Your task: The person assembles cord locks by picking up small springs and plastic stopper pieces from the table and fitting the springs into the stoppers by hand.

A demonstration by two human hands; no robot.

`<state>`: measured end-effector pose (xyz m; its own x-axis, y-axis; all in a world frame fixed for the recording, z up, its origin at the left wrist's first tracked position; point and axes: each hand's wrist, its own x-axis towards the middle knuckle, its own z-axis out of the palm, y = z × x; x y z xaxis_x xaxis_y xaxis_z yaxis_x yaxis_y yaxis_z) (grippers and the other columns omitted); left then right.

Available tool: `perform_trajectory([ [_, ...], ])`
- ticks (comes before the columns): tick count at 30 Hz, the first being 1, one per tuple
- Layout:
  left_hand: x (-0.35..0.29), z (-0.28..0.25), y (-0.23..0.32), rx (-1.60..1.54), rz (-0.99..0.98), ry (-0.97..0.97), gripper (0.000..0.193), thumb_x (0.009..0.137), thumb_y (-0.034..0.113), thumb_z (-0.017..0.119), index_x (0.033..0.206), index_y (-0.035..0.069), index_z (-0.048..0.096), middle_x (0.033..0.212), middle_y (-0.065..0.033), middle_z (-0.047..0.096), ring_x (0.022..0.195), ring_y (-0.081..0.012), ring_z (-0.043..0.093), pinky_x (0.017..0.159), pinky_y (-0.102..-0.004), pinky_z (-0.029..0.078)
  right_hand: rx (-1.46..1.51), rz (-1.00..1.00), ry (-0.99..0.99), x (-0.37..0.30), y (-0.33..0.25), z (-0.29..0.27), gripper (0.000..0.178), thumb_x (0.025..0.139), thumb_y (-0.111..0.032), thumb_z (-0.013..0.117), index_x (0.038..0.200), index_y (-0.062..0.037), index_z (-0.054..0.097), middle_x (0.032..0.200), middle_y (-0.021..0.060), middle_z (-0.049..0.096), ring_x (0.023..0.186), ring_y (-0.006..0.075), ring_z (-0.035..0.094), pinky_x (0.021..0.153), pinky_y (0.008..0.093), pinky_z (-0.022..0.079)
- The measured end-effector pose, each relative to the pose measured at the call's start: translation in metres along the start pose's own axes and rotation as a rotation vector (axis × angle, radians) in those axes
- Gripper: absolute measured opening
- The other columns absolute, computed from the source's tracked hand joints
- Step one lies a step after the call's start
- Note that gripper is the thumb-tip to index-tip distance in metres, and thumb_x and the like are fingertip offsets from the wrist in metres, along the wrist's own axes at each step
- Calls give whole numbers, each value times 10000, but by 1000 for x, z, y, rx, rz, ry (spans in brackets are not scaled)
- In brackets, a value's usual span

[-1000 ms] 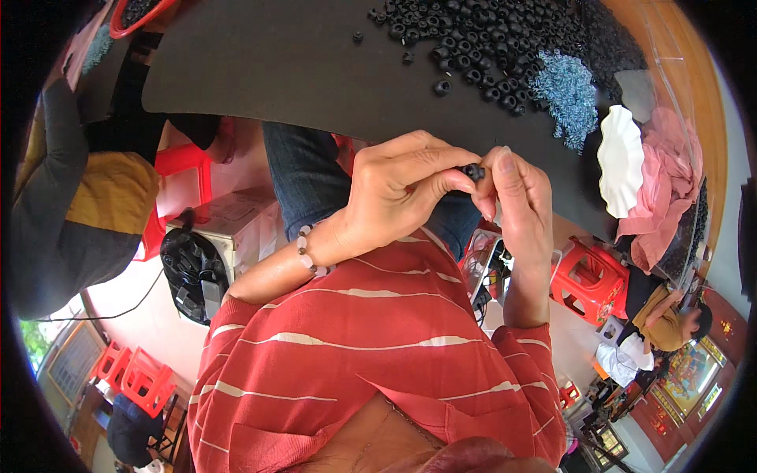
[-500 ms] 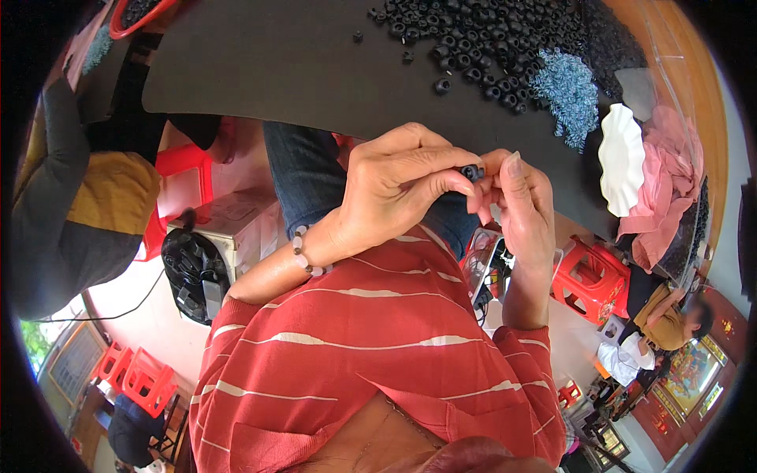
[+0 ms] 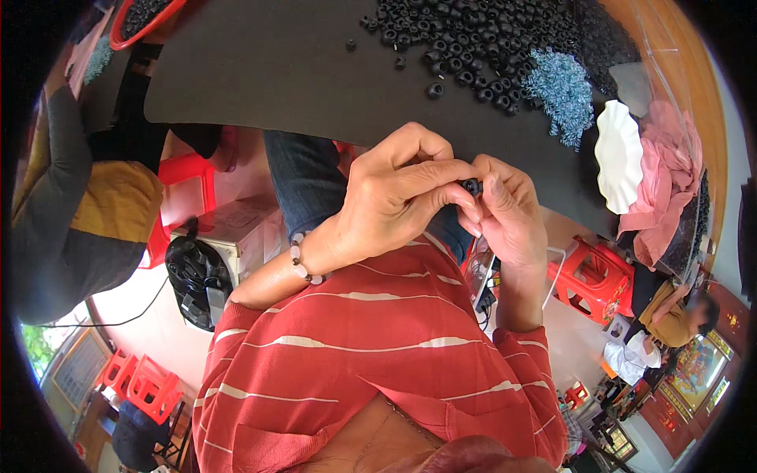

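Between the fingertips of both hands is a small black round part [image 3: 471, 187] with a hole in it. My left hand [image 3: 402, 185], wearing a bead bracelet on its wrist, pinches it between thumb and forefinger. From the other side, my right hand [image 3: 511, 209] has its thumb and fingers pressed against the same part; whether they also hold something smaller is hidden. Both hands hover just off the near edge of the dark table [image 3: 260, 71]. Beyond them lies a heap of similar black parts [image 3: 473, 47], and beside it a pile of small light-blue clear pieces [image 3: 561, 94].
A white wavy-edged dish [image 3: 619, 158] and a pink cloth [image 3: 658, 189] lie at the table's right side. Red plastic stools [image 3: 595, 280] stand below. Another person's sleeve [image 3: 118, 201] is at the left, near a box [image 3: 236, 229] with a black bag [image 3: 197, 276].
My right hand has closed in on the black part, its thumb coming down against it and its fingers curling. My left hand has stayed nearly in place, keeping its pinch.
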<state>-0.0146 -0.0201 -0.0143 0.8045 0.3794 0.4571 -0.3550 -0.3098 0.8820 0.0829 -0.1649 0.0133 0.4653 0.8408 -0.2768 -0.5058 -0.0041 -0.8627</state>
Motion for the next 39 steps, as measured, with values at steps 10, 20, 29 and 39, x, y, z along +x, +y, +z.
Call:
perform_trajectory([
  [10,3,1,3,114,139,58,317,639,-119,717,927,12,706,807,-56,560,647,-154,563,522,-255,460,143,7,-71,8,3,2,370,912,-363,609,783,-47,466,656,-4,436,548,40,383,468,183,305],
  [20,4,0,-4,151,162,141,397,573,-39,786,954,51,721,799,-37,594,632,-140,567,531,-247,477,-139,-120,210,-3,-9,1,380,952,-365,557,881,6,599,709,57,605,614,81,520,544,198,392],
  [29,8,2,-11,203,320,101,422,556,-42,775,963,43,706,820,-47,643,675,-182,610,565,-268,500,-347,-240,224,-7,-10,7,231,941,-220,605,885,3,598,799,45,618,705,63,550,595,194,420],
  [39,8,6,-4,145,283,92,333,618,-49,782,935,7,699,838,-85,654,696,-203,629,570,-287,501,-501,-350,250,-11,-7,15,170,915,-133,634,892,15,554,829,49,606,763,64,549,687,203,446],
])
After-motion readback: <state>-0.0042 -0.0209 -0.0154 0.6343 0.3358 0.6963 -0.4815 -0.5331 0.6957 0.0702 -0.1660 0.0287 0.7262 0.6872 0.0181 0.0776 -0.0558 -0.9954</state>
